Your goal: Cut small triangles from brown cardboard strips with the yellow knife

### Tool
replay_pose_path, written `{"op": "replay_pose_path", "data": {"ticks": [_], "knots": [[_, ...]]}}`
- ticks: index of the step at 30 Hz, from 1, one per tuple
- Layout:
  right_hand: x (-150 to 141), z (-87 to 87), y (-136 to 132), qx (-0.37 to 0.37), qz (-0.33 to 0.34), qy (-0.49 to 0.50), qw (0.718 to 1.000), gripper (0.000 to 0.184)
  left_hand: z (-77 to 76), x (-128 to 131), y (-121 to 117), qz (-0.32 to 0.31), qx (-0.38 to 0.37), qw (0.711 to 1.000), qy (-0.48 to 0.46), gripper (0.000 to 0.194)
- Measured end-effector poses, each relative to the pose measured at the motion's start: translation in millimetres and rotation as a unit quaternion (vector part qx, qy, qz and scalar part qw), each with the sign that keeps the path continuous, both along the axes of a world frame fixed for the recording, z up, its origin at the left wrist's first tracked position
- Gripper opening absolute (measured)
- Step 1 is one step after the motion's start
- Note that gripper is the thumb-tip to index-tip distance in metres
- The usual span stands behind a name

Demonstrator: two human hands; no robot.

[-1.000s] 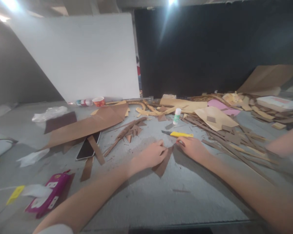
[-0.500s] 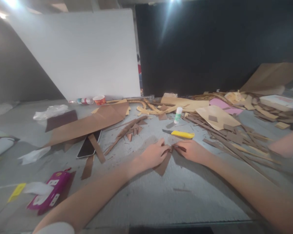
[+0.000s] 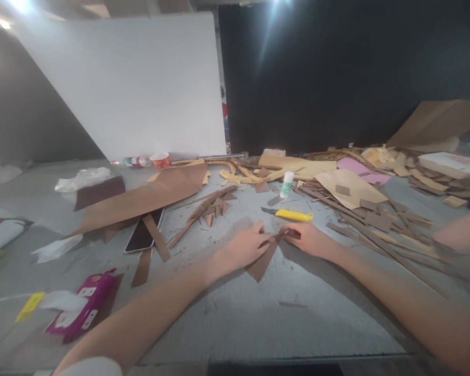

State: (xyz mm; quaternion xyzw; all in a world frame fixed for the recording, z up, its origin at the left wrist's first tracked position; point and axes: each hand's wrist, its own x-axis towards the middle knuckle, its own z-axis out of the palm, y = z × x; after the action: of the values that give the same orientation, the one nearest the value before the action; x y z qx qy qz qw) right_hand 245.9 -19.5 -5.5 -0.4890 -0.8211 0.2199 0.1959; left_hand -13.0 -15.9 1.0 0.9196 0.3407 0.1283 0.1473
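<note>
A brown piece of paper [image 3: 261,267] lies on the grey table between my hands, its pointed lower end showing. My left hand [image 3: 250,246] is closed over the left side of it, fingers pressed down near its upper edge. With thumb and fingertips together, my right hand [image 3: 308,239] grips the narrow, folded or rolled upper end; its exact shape is too small to tell. Just beyond my right hand lies a yellow utility knife [image 3: 293,215] with its blade out. Behind the knife a white and green glue stick [image 3: 286,185] stands upright.
Brown paper strips [image 3: 376,214] spread on the right, close to another person's arm [image 3: 462,230]. A leaf-like brown paper piece [image 3: 203,209] lies left of centre. Further left are a phone [image 3: 139,235], a large brown sheet [image 3: 149,196] and a purple tissue pack [image 3: 84,305].
My right fingers have shifted slightly on the paper's upper end, and the dark roll that showed in them is now less visible. My left hand stays nearly in place.
</note>
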Motion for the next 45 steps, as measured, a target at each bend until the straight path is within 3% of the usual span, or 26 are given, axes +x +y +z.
{"op": "replay_pose_path", "data": {"ticks": [6, 10, 12, 14, 17, 19, 21, 26, 34, 37, 45], "knots": [[-0.3, -0.5, -1.2, -0.019, 0.001, 0.052, 0.998, 0.028, -0.8, 3.6, 1.6, 0.042, -0.089, 0.989, -0.115, 0.019], [-4.5, 4.9, -7.5, -0.033, 0.002, 0.098, 0.995, 0.035, 5.6, 4.9, 3.3, 0.105, -0.177, 0.959, -0.196, 0.025], [-7.6, 8.6, -11.8, -0.038, -0.006, 0.119, 0.992, 0.036, 9.0, 4.2, 5.5, 0.105, -0.238, 0.937, -0.231, 0.033], [-10.5, 12.0, -16.0, -0.041, -0.015, 0.137, 0.990, 0.037, 11.9, 3.0, 7.7, 0.068, -0.363, 0.891, -0.262, 0.045], [-13.3, 14.9, -20.7, -0.040, -0.024, 0.163, 0.986, 0.037, 15.2, 0.6, 8.8, 0.002, -0.568, 0.780, -0.263, 0.061], [-13.8, 15.1, -22.6, -0.031, -0.025, 0.172, 0.984, 0.037, 16.6, -0.9, 8.1, -0.019, -0.629, 0.734, -0.256, 0.063], [-13.5, 14.5, -23.5, -0.022, -0.025, 0.173, 0.984, 0.038, 17.6, -2.1, 7.1, -0.029, -0.647, 0.716, -0.259, 0.060], [-13.1, 12.4, -23.9, -0.021, 0.003, 0.178, 0.984, 0.039, 18.3, -3.4, 6.2, -0.038, -0.652, 0.712, -0.259, 0.051], [-12.9, 13.1, -24.8, 0.009, 0.028, 0.199, 0.980, 0.039, 17.8, -2.7, 5.5, -0.058, -0.633, 0.729, -0.253, 0.049], [-12.0, 14.3, -23.9, 0.019, 0.031, 0.196, 0.980, 0.042, 16.0, -2.0, 4.2, -0.054, -0.615, 0.745, -0.252, 0.050], [-17.5, 16.6, -23.8, -0.046, 0.038, 0.165, 0.984, 0.044, 12.4, 5.2, -2.6, -0.026, -0.521, 0.808, -0.275, 0.058]]}}
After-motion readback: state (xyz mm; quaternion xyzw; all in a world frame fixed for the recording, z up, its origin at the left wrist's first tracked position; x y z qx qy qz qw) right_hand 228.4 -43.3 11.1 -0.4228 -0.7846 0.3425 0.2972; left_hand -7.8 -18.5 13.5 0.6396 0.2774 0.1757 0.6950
